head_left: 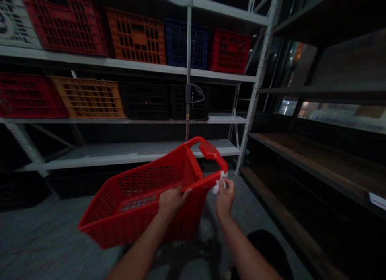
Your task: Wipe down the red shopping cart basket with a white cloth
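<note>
A red plastic shopping cart (177, 225) stands on the floor in front of me, its basket pointing left and its handle (210, 150) at the right. My left hand (172, 201) is closed over the near rim of the basket, the thumb lying along the edge. In my right hand (225, 195) a crumpled white cloth or tissue (216, 189) is pinched, pressed against the near end of the handle where it meets the basket side. The basket holds nothing that I can see.
White metal shelving (144, 156) runs behind the cart, with red, orange, blue and black crates such as this orange crate (135, 37). A pole with a grey grip (194, 93) stands upright before it. Dark wooden shelves (316, 163) line the right side.
</note>
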### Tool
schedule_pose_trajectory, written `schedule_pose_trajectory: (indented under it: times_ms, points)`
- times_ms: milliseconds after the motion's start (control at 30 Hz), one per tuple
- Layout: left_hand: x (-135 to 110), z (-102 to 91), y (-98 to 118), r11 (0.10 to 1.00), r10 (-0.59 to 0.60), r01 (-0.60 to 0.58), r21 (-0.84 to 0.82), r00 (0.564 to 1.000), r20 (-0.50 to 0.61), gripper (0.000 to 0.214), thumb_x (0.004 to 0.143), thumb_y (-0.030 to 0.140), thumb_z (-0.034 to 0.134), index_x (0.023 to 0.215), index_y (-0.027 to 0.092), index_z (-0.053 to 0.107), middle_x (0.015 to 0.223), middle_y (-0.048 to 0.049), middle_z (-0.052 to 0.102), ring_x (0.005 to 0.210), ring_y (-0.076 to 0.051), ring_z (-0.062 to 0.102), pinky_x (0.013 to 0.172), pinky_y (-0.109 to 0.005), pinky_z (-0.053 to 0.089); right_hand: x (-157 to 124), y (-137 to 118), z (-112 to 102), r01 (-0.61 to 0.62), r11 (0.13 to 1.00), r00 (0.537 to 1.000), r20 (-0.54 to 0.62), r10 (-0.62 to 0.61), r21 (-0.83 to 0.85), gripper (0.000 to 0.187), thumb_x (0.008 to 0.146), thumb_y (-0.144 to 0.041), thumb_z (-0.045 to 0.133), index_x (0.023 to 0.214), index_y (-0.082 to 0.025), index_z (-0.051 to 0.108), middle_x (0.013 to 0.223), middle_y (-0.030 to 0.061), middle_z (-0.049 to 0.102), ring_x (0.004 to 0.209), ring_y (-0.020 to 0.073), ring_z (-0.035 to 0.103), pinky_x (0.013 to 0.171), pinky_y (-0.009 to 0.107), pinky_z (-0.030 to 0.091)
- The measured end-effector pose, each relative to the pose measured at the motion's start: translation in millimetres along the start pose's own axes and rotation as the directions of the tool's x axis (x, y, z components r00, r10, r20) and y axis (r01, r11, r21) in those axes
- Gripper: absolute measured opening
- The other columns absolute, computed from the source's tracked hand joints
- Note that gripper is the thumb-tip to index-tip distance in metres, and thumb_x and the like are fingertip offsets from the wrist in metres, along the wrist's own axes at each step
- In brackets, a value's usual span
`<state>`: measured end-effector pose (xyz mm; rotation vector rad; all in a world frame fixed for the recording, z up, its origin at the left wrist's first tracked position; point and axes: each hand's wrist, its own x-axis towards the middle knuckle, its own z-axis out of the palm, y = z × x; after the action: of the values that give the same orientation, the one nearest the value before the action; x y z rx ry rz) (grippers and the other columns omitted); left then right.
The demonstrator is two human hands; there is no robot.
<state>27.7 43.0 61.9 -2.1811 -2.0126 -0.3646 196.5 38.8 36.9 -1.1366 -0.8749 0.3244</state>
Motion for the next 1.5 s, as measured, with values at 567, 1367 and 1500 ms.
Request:
schedule_pose_trajectory:
  times_ms: [567,1367,1500]
  points:
    - [-5,-7.5,-8,1.0,0.012,-0.012,0.001,0.998,0.067,0.067,0.078,0.064,0.014,0.084,0.021,0.064,0.079,-0.0105,0.068,0.077,-0.022,0.063,0.066,-0.029,0.043,35,-20,-28,0.327,0.942,0.944,-0.006,-0.329,-0.079,0.02,0.08,-0.026,0.046,0.087,-0.017,0.062,0.09,0.0083,0.053,0.088,0.0198,0.051,0.08,0.034,0.041]
    - [-18,-34.9,-70,0.928,0.261,-0.272,-0.255,0.962,-0.079,0.047,0.085,0.043,0.021,0.099,0.018,0.057,0.105,-0.0076,0.061,0.101,-0.018,0.052,0.09,-0.027,0.035,88,-66,-37,0.472,0.873,0.475,0.8,-0.367,0.121,0.018,0.078,-0.017,0.052,0.089,-0.022,0.066,0.085,0.0029,0.058,0.081,0.0149,0.056,0.073,0.027,0.044]
    - [-36,-67.3,2,0.946,0.174,-0.206,-0.25,0.974,-0.145,0.048,0.082,0.053,0.026,0.102,0.02,0.055,0.102,-0.0081,0.062,0.094,-0.02,0.056,0.084,-0.03,0.039,80,-77,-30,0.563,0.808,0.322,0.854,-0.41,0.175,0.021,0.079,-0.015,0.052,0.092,-0.023,0.066,0.082,0.0018,0.058,0.078,0.0134,0.055,0.071,0.026,0.044]
